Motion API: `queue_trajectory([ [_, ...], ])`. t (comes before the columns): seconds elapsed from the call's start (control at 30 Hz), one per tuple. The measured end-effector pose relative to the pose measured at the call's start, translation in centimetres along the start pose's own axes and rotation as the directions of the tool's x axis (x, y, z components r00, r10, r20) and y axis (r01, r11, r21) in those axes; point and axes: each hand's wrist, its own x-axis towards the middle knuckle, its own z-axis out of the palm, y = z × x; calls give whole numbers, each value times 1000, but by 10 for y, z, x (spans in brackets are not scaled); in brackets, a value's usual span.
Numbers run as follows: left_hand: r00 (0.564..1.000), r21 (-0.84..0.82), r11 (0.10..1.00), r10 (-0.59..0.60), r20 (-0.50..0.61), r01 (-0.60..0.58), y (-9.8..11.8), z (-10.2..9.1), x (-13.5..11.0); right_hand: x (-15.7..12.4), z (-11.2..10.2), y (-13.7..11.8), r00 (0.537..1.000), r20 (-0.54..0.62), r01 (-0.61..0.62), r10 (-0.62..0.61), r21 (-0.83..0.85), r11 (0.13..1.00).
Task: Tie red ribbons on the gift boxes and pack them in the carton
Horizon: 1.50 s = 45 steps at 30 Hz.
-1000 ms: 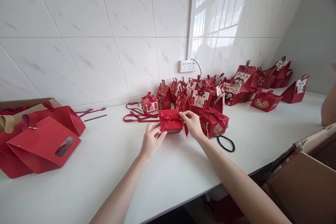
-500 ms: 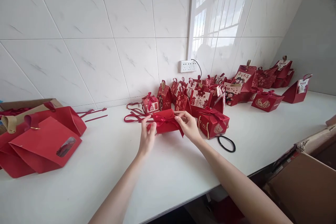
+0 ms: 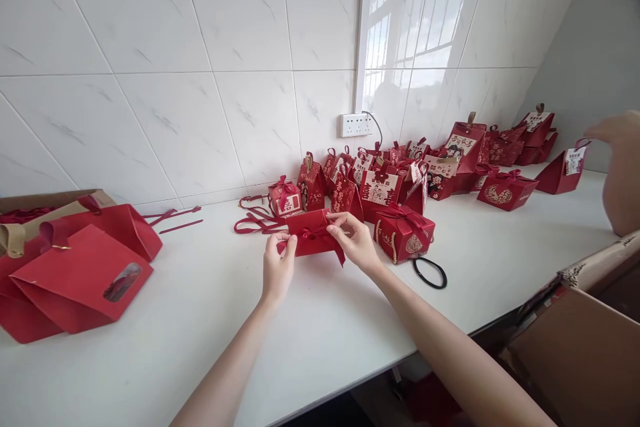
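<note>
A small red gift box point(image 3: 314, 248) sits on the white table in front of me, with a red ribbon point(image 3: 308, 233) tied in a bow across its top. My left hand point(image 3: 279, 270) pinches the ribbon at the box's left end, thumb against fingers. At the right end, my right hand point(image 3: 354, 243) also has the ribbon between thumb and fingers. The fingers partly cover the bow's ends, and one tail hangs over the box's front right corner. Just right of my right hand stands another red gift box point(image 3: 404, 233) with a bow and gold cord.
Loose ribbons point(image 3: 255, 223) and a small bow-topped box point(image 3: 285, 197) lie behind. A black hair tie point(image 3: 430, 273) rests at the right. Red gift bags point(image 3: 83, 270) stand left. A cardboard box point(image 3: 575, 347) is at lower right. Another person's arm point(image 3: 623, 173) reaches in from the right.
My hands have pulled the ribbon ends slightly apart, and the bow's loops look smaller. Another person's arm has come into view at the right, beside a red box.
</note>
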Motion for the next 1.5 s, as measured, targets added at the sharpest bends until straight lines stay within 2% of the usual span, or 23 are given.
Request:
queue_trajectory([
  [0.2, 998, -62, 997, -32, 60, 36, 2, 0, 1, 8, -6, 10, 986, -111, -116, 122, 59, 992],
  [0.4, 987, -44, 997, -58, 152, 66, 14, -9, 4, 9, -8, 11, 986, -111, -119, 128, 84, 989],
  [0.5, 985, 120, 991, 42, 167, -63, 16, -12, 3, 7, -7, 7, 988, -90, -121, 127, 63, 991],
  [0.57, 978, 254, 949, 158, 132, -188, 14, -11, 2, 6, -7, 6, 989, -72, -123, 127, 54, 991],
  [0.63, 965, 338, 905, 236, 113, -260, 11, -10, 0, 5, -6, 5, 991, -58, -118, 121, 49, 992],
  [0.73, 951, 359, 881, 275, 144, -309, 10, -9, -3, 6, -6, 6, 992, -64, -103, 105, 35, 994],
  [0.9, 914, 396, 829, 314, 257, -395, 13, -10, -5, 6, -6, 7, 992, -65, -102, 106, 54, 993],
  [1.0, 922, 373, 853, 276, 272, -366, 13, -10, -6, 5, -5, 8, 993, -42, -104, 106, 55, 993],
  [1.1, 940, 354, 876, 263, 218, -327, 12, -8, -5, 5, -4, 8, 994, -30, -105, 106, 35, 994],
  [1.27, 942, 411, 848, 297, 157, -336, 13, -9, -2, 5, -4, 10, 993, -39, -113, 114, 30, 993],
  [1.5, 927, 386, 846, 298, 229, -367, 19, -14, -1, 6, -6, 9, 992, -78, -98, 98, 8, 995],
])
